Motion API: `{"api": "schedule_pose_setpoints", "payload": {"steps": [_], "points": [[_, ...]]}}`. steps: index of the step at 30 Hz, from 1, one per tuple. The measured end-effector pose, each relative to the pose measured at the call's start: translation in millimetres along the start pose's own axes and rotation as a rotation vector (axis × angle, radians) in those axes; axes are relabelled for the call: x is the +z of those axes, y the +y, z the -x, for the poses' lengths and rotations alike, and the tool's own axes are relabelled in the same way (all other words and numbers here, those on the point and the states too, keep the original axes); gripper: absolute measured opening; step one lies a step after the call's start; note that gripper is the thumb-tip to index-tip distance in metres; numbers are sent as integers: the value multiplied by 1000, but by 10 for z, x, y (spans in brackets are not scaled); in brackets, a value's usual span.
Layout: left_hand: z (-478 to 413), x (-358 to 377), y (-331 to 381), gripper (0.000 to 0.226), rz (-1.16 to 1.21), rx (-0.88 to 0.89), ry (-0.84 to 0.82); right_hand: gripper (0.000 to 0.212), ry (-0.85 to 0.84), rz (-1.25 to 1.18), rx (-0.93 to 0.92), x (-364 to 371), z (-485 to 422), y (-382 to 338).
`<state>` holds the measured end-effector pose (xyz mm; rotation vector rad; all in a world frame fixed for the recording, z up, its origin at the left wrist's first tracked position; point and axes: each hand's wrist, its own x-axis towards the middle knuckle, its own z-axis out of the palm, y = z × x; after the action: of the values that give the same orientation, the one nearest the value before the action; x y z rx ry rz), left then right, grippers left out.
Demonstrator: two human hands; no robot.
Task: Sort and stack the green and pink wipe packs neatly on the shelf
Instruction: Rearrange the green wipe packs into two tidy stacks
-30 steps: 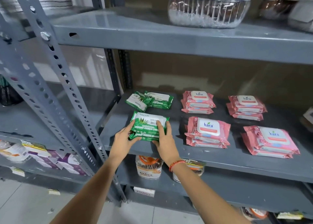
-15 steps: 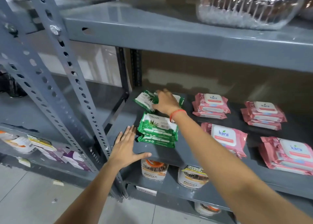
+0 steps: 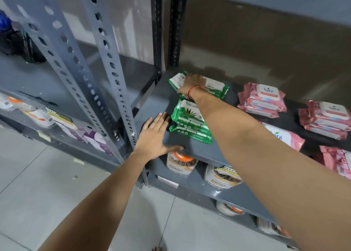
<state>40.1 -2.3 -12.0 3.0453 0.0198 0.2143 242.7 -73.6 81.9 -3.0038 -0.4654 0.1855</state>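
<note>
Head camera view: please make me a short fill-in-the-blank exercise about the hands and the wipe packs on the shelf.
1. The right hand reaches to the loose packs at the back, which are ____ in colour.
2. The left hand lies flat on the shelf, on the ____ side of the green stack.
3. The pink packs carry the brand word ____.
4. The band on the right wrist is ____.

Missing words: green; left; kara; orange
</note>
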Motion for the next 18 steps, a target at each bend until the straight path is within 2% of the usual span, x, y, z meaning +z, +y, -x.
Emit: {"api": "schedule_pose_setpoints", "payload": {"steps": [6, 12, 15, 17, 18], "points": [[-4, -8, 0, 116, 12, 27, 25, 61, 49, -208, 24, -85, -18, 103], [-5, 15, -10, 112, 17, 30, 16, 68, 176, -318, 206, -76, -18, 574], [-5, 14, -8, 110, 27, 22, 5, 82, 120, -397, 219, -63, -32, 739], [-1, 13, -4, 111, 20, 20, -7, 104, 8, -397, 176, -133, -88, 826], [-1, 12, -3, 111, 14, 20, -7, 106, -51, -366, 137, -209, -101, 864]]}}
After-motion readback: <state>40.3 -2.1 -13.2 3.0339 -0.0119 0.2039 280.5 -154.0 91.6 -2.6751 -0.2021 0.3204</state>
